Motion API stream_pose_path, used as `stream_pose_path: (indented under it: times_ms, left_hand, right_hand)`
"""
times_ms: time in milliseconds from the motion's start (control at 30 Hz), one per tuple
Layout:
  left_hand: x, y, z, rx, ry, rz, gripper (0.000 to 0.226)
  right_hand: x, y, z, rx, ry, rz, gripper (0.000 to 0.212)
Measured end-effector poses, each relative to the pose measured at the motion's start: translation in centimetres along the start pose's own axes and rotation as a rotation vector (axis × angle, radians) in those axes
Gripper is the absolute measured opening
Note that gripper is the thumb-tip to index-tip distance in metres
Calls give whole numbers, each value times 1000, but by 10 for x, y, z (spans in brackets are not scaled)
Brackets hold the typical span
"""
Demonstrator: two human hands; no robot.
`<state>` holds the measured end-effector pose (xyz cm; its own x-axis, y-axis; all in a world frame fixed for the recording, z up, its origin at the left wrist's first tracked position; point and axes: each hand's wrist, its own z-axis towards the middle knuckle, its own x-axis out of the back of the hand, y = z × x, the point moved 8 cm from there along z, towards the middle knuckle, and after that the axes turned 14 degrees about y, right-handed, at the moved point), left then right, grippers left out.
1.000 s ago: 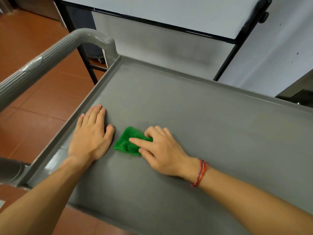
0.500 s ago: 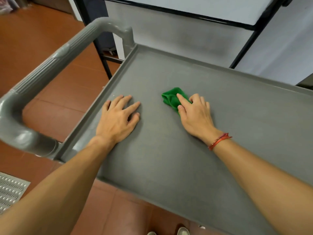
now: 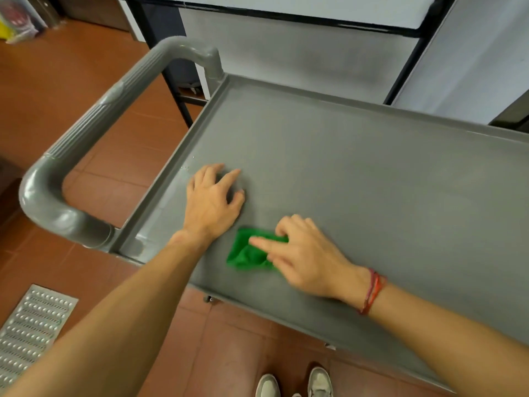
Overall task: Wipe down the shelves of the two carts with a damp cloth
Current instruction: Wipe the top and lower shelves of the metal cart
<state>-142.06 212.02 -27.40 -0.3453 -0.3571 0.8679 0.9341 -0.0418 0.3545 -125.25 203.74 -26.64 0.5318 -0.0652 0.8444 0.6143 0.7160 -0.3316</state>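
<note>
Pressing the green cloth [image 3: 246,253] onto the cart shelf [image 3: 357,167] toward seven o'clock, the right hand [image 3: 309,253] curls its fingers over it; the left hand [image 3: 211,202] lies flat, fingers spread, at eleven o'clock of the cloth.

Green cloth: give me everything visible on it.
The green cloth is a small, bunched, creased wad of soft fabric lying on the grey cart shelf near its front edge. The right hand grips its right part, index finger laid across it, thumb at its near edge. The left hand rests on the shelf beside it. Dampness can't be judged.
</note>
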Motion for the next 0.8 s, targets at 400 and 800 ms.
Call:
stream_pose_path:
  times_ms: [400, 800]
  left_hand:
    - [-12, 13, -26, -48, 62, 109, 48]
    - [-9, 16, -26, -53, 70, 115, 48]
  right_hand:
    - [14, 15, -20, -217, 119, -24, 43]
    - [19, 1, -40, 38, 49, 91, 37]
